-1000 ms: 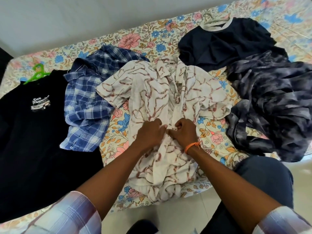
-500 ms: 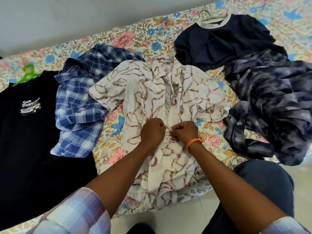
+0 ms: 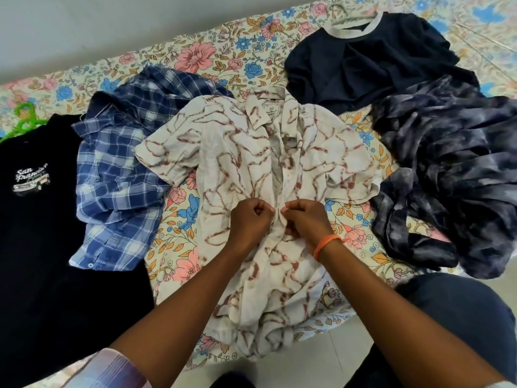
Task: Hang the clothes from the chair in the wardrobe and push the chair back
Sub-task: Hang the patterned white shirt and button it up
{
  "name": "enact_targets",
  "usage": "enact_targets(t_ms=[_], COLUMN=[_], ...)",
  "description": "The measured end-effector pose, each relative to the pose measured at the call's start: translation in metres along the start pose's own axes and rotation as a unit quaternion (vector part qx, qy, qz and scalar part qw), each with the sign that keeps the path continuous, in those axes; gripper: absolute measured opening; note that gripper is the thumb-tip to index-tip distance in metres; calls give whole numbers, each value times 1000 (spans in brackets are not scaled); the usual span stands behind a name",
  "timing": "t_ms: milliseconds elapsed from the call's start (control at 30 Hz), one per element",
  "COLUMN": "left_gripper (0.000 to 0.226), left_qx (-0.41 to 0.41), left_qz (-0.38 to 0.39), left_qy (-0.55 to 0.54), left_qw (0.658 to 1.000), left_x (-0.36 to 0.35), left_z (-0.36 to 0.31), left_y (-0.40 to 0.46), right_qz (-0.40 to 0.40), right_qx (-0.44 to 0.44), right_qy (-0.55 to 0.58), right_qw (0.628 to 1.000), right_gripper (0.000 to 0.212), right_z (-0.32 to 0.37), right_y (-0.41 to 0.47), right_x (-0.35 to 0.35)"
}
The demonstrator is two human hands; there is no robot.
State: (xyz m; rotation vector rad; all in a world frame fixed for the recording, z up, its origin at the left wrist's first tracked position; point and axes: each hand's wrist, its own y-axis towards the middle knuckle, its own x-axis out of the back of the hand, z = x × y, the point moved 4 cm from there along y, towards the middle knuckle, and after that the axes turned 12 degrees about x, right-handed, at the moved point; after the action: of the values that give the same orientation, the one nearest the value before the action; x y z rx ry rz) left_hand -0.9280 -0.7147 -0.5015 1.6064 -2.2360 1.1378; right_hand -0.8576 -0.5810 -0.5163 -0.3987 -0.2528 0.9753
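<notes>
Cream shirt: the cream shirt (image 3: 251, 163) with rust-brown lines is laid front up on the bed (image 3: 212, 54), collar toward the wall, hem trailing over the near edge of the bed.
Handling: the cloth is judged light, thin and limp; it creases readily and keeps no shape when lifted, so it is best taken at the collar or the shoulder seams once a hanger is to go in.
Left hand: the left hand (image 3: 249, 219) is curled into a pinch on the left edge of the shirt front, at about mid-chest.
Right hand: the right hand (image 3: 306, 219), with an orange band (image 3: 326, 245) at the wrist, is curled the same way on the right edge, the fingertips of both hands nearly meeting over the placket.
Grip: both are closed tightly on small folds of the cream shirt; nothing else is held.
Step in hand: a button seems to be worked at the placket, though no button can be made out between the fingers.
Other clothes: a blue plaid shirt (image 3: 117, 175) lies just left, partly under the cream sleeve; a black printed T-shirt (image 3: 42, 233) on a green hanger (image 3: 25, 119) lies at the far left; a navy top (image 3: 363, 57) and a dark mottled garment (image 3: 453, 175) lie to the right.
Wardrobe and chair: neither is in view.
</notes>
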Motion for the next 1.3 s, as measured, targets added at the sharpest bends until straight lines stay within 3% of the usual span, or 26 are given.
enact_targets(t_ms=[167, 367, 600, 900, 1300], left_gripper=[11, 14, 13, 11, 8], left_qx=[-2, 36, 68, 34, 51], left_qz=[15, 16, 25, -5, -29], left_qy=[-48, -111, -152, -75, -107], left_qw=[999, 993, 986, 997, 992], left_x=[-1, 1, -1, -1, -2], left_z=[3, 8, 13, 4, 7], left_y=[-9, -10, -9, -16, -22], right_qz=[-8, -14, 1, 16, -51], right_qx=[65, 186, 107, 79, 118], right_qy=[-30, -174, -78, -15, -26], right_qw=[997, 967, 991, 997, 991], right_gripper=[12, 9, 15, 43, 22], right_z=[-6, 2, -16, -25, -13], right_y=[-3, 1, 0, -1, -14], right_x=[-10, -21, -16, -20, -11])
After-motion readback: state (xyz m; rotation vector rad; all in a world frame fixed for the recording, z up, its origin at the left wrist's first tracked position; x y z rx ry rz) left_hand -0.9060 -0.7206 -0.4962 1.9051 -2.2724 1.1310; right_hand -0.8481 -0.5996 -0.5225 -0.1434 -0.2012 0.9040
